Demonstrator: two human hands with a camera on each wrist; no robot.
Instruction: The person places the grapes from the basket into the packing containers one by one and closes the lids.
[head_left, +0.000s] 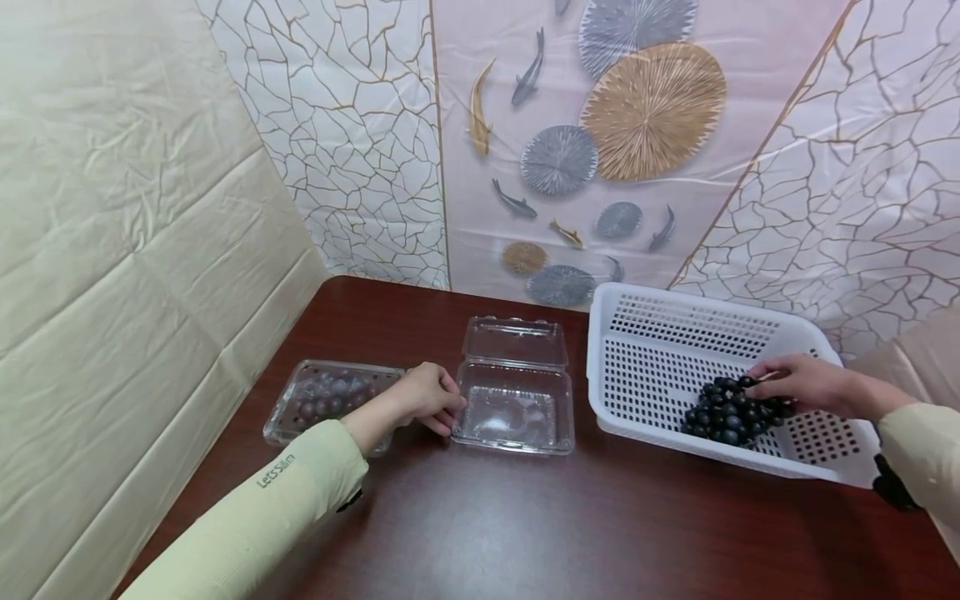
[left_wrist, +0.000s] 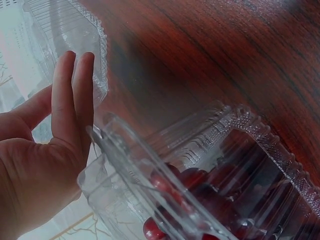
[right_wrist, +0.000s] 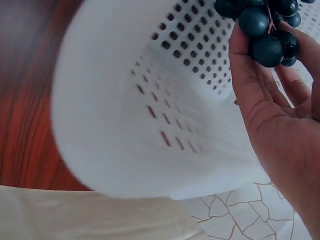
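Observation:
In the head view, a bunch of dark grapes (head_left: 723,421) lies in the white plastic basket (head_left: 595,375) on the right. My right hand (head_left: 813,385) holds the bunch from above; up close, its thumb and fingers curl around a few grapes (right_wrist: 266,51) beside the thin stem. Mid-table stands a clear plastic clamshell box (head_left: 517,417), lid folded back, no fruit in it. At its left side is my left hand (head_left: 433,398), fingertips at the wall. The left wrist view has two of that hand's fingers (left_wrist: 63,102) straight.
Left of the open box, a lidded clear box (head_left: 279,423) with reddish-purple grapes (head_left: 330,400) sits partly behind my left forearm. The dark wooden table (head_left: 525,525) meets a patterned wall cover (head_left: 375,167) at the back and a cream cloth (head_left: 150,250) at the left.

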